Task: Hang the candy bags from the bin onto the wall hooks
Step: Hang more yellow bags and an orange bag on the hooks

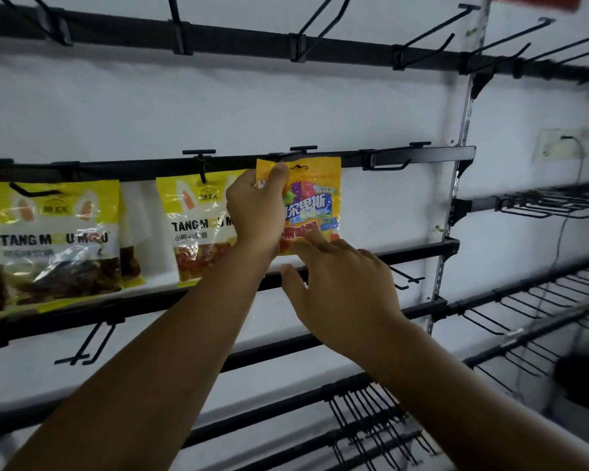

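Two bare forearms reach up from the bottom of the frame, one from the lower left and one from the lower right, and meet at centre. At centre frame the left hand (255, 212) pinches one orange candy bag (315, 202) near its upper left corner, thumb pressed on the printed front. The right hand (340, 287) is below it with its fingers straight, the forefinger touching the bag's lower edge and nothing held.

The bag sits upright against the white wall with its top edge up at the middle rail (422, 154), directly under a black hook (303, 149). I cannot tell whether the hang hole is over the prong. Its front carries large white Chinese characters on a blue-purple band, partly covered by the left hand, with red characters beneath.

Left of centre hangs a yellow bag (198, 226) printed "TANG MOU MOU", the last letters hidden by the wrist, with a line of Chinese under it. A second yellow bag (55, 239) at the left reads "TANG MOU MOU" in full. Edges of two more yellow bags show, one behind the second and one at the frame's left edge.

Three flat hook ends stand along the middle rail. More black rails with wire hooks run across the top and down the right side. At the upper right a wall socket (558, 144) has a cable plugged in.
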`<state>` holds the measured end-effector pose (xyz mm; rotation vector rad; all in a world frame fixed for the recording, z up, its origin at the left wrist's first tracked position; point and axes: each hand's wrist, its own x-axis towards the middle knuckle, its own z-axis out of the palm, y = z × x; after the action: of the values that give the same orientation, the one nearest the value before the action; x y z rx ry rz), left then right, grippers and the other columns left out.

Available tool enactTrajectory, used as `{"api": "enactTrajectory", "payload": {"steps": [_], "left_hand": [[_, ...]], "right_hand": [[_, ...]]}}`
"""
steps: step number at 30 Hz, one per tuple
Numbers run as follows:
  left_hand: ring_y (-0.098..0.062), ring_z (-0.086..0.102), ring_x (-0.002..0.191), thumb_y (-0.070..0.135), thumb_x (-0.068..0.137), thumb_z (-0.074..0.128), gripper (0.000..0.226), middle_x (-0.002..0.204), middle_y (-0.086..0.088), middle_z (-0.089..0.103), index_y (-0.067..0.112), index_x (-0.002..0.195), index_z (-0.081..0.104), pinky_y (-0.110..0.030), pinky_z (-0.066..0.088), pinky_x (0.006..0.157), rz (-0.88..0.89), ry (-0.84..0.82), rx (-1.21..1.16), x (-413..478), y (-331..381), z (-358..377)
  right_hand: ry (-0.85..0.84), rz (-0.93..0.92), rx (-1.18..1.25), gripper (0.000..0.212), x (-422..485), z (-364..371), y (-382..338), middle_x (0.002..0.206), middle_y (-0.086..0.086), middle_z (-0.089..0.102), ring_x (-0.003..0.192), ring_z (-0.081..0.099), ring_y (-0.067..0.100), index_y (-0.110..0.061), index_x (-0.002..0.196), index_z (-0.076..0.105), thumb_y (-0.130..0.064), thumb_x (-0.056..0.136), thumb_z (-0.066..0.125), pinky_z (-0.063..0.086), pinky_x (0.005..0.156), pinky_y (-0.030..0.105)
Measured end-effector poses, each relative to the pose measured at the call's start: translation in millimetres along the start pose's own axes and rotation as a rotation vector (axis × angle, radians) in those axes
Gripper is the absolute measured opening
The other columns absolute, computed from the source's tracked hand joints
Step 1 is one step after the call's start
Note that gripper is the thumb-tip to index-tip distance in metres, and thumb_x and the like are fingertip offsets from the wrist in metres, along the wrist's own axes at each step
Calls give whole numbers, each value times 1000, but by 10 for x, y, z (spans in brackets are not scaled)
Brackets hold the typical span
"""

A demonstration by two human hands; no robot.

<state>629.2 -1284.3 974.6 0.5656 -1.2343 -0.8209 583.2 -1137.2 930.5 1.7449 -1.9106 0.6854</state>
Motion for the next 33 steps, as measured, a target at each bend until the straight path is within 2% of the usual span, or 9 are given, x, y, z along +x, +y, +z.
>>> {"api": "enactTrajectory", "payload": {"steps": [5,7,10,15,18,22,25,29,33], "left_hand": [[-33,49,54,33,88,65,42,54,-2,42,17,59,38,-42,39,52,113,32,109,21,-48,-13],[-29,43,53,31,88,65,44,54,-3,36,16,59,35,-39,34,53,153,41,143,14,-50,-9],[-32,48,54,26,90,65,41,55,-12,48,3,62,46,-33,35,53,217,33,218,-26,-87,-7],[-6,35,45,26,91,67,45,44,11,43,19,55,40,-28,28,49,159,78,291,-22,-104,31],[-16,43,51,39,87,66,43,53,-4,47,11,62,45,-37,34,51,195,99,435,47,-108,0],[-10,61,71,39,88,66,14,79,11,64,26,94,65,-28,48,62,277,90,752,73,14,-80],[-6,58,86,35,90,64,16,96,17,63,32,105,66,-28,47,69,350,61,998,72,92,-112],[-21,62,95,36,90,64,16,94,7,72,30,104,71,-39,49,85,515,20,1279,211,149,-135],[-24,54,102,35,94,59,18,92,3,73,28,105,72,-40,31,95,564,-12,1467,332,152,-82]], "right_hand": [[-58,18,-30,42,7,87,63,138,-7,53,115,57,19,-26,132,48,-48,99,33,46,86,34],[-54,9,-32,42,30,120,92,137,-6,54,115,57,20,-26,130,50,-48,98,33,46,84,33],[-33,-11,-11,40,76,157,146,127,-6,60,109,60,20,-26,121,57,-47,95,35,45,77,32],[-3,-66,50,42,128,157,231,122,-4,66,102,65,22,-24,116,64,-45,91,38,49,73,32],[-21,-109,68,46,187,157,320,127,-4,63,107,63,24,-24,119,63,-46,91,35,49,75,33],[-49,-145,92,45,259,206,437,128,-1,63,106,64,24,-22,118,63,-48,92,36,51,75,34],[-55,-169,114,45,303,249,477,129,-2,63,108,64,23,-24,119,63,-48,93,36,51,74,34],[-57,-198,144,42,354,273,468,124,-1,66,107,65,25,-23,113,66,-47,90,39,52,74,36],[-47,-210,153,38,363,302,476,113,-2,69,94,67,26,-22,104,68,-45,89,42,52,68,35]]}}
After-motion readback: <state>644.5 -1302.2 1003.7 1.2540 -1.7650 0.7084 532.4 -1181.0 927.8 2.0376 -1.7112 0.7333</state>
